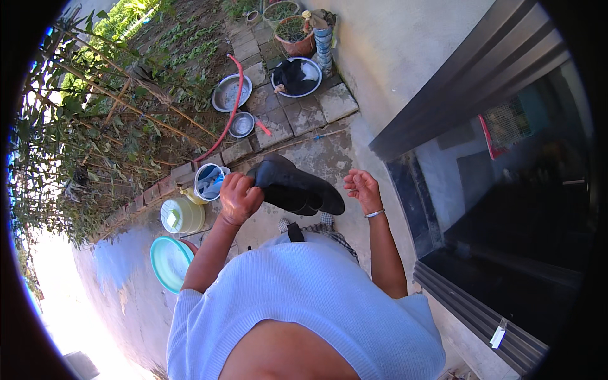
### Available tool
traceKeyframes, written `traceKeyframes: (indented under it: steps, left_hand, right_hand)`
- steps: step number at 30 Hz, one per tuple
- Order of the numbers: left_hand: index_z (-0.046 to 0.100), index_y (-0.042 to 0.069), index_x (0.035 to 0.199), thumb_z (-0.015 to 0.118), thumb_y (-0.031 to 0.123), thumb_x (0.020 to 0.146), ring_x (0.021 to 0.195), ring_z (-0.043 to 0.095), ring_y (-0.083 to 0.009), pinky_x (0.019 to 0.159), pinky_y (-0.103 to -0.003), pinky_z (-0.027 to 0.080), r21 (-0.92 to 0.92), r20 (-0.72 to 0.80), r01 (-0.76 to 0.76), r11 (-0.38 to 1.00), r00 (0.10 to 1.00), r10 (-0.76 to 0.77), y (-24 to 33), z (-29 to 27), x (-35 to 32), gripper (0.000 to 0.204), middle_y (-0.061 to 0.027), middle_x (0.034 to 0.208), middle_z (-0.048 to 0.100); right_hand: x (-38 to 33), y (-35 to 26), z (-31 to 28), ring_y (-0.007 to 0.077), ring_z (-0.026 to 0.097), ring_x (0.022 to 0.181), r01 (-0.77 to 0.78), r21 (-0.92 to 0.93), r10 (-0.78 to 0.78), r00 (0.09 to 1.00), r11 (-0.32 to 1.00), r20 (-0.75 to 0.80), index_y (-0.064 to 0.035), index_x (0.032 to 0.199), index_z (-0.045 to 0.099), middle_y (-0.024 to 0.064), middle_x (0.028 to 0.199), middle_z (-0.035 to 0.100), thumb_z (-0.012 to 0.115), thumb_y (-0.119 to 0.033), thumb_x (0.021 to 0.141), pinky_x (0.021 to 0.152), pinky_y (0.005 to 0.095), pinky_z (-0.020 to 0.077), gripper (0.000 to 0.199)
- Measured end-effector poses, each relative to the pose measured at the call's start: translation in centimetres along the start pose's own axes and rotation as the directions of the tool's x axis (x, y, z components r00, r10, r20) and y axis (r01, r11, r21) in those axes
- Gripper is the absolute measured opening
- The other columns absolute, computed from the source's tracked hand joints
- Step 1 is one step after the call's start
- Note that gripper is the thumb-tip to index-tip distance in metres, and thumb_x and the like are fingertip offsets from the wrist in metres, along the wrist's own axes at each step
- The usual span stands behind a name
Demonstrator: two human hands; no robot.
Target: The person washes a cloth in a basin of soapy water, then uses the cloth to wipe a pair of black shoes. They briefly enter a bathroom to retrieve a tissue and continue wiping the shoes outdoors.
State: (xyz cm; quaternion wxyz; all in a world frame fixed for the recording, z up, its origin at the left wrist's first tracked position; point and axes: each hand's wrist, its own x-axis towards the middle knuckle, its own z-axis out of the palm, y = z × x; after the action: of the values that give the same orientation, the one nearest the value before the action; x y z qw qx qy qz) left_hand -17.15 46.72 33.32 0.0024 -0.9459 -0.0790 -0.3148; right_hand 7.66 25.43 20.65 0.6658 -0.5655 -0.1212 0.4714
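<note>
My left hand (240,197) is closed on one end of a black boot (294,187), which I hold up in front of my body. The boot lies roughly sideways, its other end pointing right toward my right hand (363,188). That hand is raised a short way off, apart from the boot, with loosely curled fingers and nothing visible in them. A pale bracelet (374,213) circles my right wrist. Which part of the boot my left fingers grip is partly hidden.
Left of me stand a bucket (197,182) with blue things inside, a yellowish lidded bucket (190,215) and a turquoise basin (156,266). Ahead, a red hose (239,95) crosses metal basins. Another basin (320,77) holds dark cloth. A dark doorway (500,209) is at right.
</note>
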Motion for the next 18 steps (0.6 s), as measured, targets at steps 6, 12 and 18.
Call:
traceKeyframes:
  steps: [6, 12, 18]
  left_hand:
    - [0.047, 0.008, 0.064, 0.066, 0.006, 0.053, 0.069, 0.055, -0.0257, 0.068, -0.040, 0.046, -0.034, -0.070, -0.070, 0.997, 0.995, 0.068, -1.2, -1.1, 0.6, 0.022, -0.0074, 0.075, 0.053]
    - [0.048, 0.007, 0.065, 0.066, 0.006, 0.053, 0.068, 0.056, -0.0246, 0.072, -0.040, 0.047, -0.025, -0.111, -0.085, 0.996, 0.991, 0.082, -1.6, -1.6, 0.4, 0.022, -0.0070, 0.074, 0.054]
    - [0.048, 0.006, 0.066, 0.066, 0.005, 0.053, 0.068, 0.056, -0.0252, 0.074, -0.041, 0.047, -0.004, -0.187, -0.032, 0.999, 0.982, 0.031, -1.1, -1.8, 0.4, 0.022, -0.0080, 0.075, 0.056]
  right_hand:
    - [-2.0, -1.7, 4.0, 0.0090, 0.059, 0.078, 0.118, -0.121, -0.109, 0.991, 0.986, 0.082, -0.0031, 0.110, 0.054, 0.0045, 0.094, 0.062, 0.066, -0.031, 0.082, 0.061, 0.0202, 0.0473, 0.041]
    - [-3.2, -1.2, 6.8, 0.0104, 0.058, 0.085, 0.203, -0.134, -0.173, 0.963, 0.970, 0.205, -0.0016, 0.111, 0.054, 0.0059, 0.095, 0.060, 0.070, -0.023, 0.079, 0.074, 0.0246, 0.0495, 0.042]
    - [-4.8, -0.5, 6.3, 0.0139, 0.058, 0.093, 0.142, -0.053, -0.124, 0.957, 0.988, 0.262, -0.0031, 0.117, 0.051, 0.0083, 0.102, 0.059, 0.068, -0.034, 0.080, 0.077, 0.0281, 0.0499, 0.051]
